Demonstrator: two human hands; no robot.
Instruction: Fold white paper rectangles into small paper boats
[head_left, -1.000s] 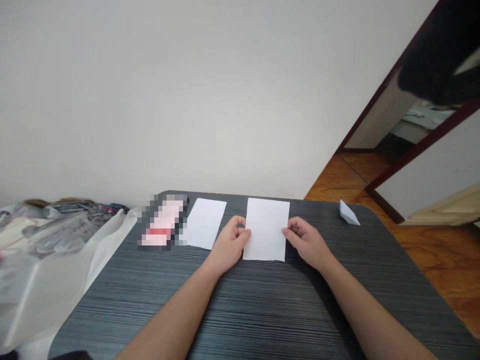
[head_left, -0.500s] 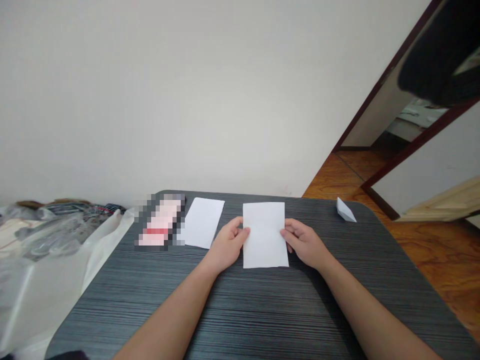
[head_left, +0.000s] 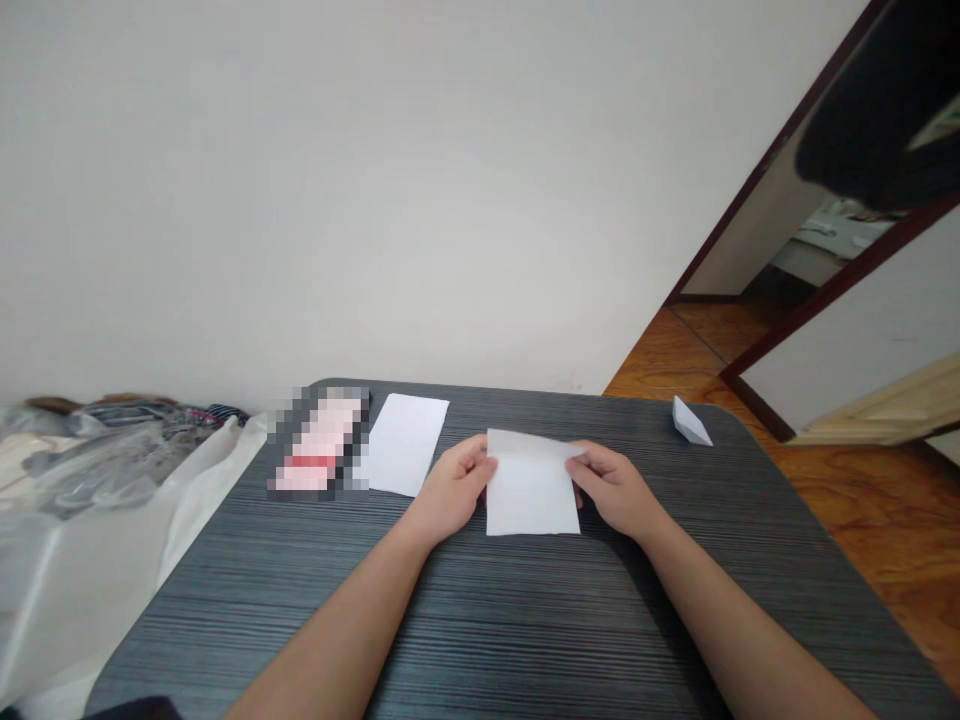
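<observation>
A white sheet of paper [head_left: 531, 490] lies on the dark striped table [head_left: 480, 620] in front of me. Its far edge is lifted and bent toward me. My left hand [head_left: 450, 490] pinches the sheet's left edge. My right hand [head_left: 611, 488] pinches its right edge. Both hands rest on the table top with the fingers closed on the paper.
A second white sheet [head_left: 405, 455] lies flat to the left, beside a blurred pink object [head_left: 319, 455]. A small folded white paper piece [head_left: 690, 422] sits at the far right corner. Plastic bags and cloth [head_left: 112, 500] lie left of the table. Wooden floor [head_left: 862, 480] and a doorway are on the right.
The sheet was pulled a little nearer and straightened. Its far edge has now come up and over toward me, so it looks shorter. Both hands stayed at its sides.
</observation>
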